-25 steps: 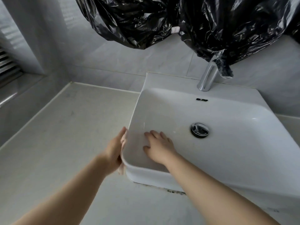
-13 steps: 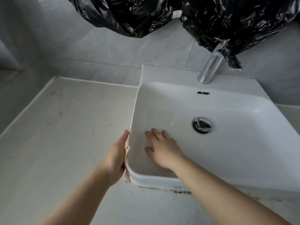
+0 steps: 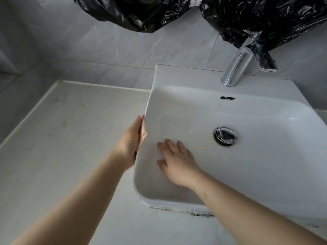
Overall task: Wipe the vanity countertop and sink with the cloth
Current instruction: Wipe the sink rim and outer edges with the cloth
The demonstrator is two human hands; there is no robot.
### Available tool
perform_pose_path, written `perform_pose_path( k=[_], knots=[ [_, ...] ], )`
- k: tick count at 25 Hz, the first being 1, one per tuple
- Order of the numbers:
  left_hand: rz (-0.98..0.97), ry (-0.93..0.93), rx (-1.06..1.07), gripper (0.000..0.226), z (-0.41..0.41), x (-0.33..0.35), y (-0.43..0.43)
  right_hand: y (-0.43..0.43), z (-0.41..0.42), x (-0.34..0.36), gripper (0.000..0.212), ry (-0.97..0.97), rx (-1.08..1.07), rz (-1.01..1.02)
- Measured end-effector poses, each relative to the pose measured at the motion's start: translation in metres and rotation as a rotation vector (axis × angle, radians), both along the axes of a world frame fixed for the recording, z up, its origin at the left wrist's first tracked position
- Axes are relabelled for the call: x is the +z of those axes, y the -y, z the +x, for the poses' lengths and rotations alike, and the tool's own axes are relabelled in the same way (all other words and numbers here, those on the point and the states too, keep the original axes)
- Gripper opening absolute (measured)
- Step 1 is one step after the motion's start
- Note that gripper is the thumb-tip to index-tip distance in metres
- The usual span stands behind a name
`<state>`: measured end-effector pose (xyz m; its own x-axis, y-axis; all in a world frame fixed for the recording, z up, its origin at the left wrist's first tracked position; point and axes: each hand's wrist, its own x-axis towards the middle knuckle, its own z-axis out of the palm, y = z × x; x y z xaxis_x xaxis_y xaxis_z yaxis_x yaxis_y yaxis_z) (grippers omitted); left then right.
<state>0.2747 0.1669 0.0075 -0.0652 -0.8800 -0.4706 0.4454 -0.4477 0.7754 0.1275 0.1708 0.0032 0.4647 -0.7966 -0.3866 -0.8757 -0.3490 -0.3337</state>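
Grey marbled wall tiles (image 3: pixel 99 50), black plastic sheeting (image 3: pixel 247 16) hanging above, soft daylight

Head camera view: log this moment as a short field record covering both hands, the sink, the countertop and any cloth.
left hand: open, against the outer left wall of the white ceramic sink
right hand: flat, palm down, fingers spread, inside the basin
cloth: none visible
chrome drain plug: right of the right hand
chrome tap: partly under black plastic sheeting
pale stone countertop: faint marks; dark grime at the sink's front base
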Motion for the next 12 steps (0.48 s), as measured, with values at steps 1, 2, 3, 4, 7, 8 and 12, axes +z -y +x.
perform_pose_path(
  k=[1, 2, 3, 4, 7, 8, 12],
  knots=[
    [-0.086, -0.019, -0.015, 0.049, 0.002, 0.006, 0.005, 0.005, 0.000, 0.001, 0.055, 0.004, 0.004, 0.024],
    [-0.121, -0.027, 0.002, 0.049, 0.002, 0.006, 0.009, 0.011, -0.001, 0.001, 0.054, 0.018, 0.010, 0.036],
    [-0.130, -0.025, 0.014, 0.049, 0.004, 0.007, 0.009, 0.016, -0.002, 0.001, 0.053, 0.036, 0.013, 0.034],
    [-0.094, -0.024, 0.013, 0.049, 0.004, 0.009, 0.005, 0.020, -0.002, -0.001, 0.052, 0.050, 0.015, 0.015],
    [0.035, -0.057, 0.072, 0.050, -0.004, -0.001, -0.024, 0.020, -0.002, -0.009, 0.053, 0.054, 0.017, -0.062],
    [0.026, -0.026, 0.104, 0.048, -0.006, -0.006, -0.035, 0.018, 0.000, -0.011, 0.054, 0.058, 0.009, -0.063],
    [-0.074, 0.065, 0.047, 0.045, -0.007, 0.006, -0.007, 0.017, 0.003, -0.012, 0.056, 0.058, -0.004, -0.047]
  ],
)
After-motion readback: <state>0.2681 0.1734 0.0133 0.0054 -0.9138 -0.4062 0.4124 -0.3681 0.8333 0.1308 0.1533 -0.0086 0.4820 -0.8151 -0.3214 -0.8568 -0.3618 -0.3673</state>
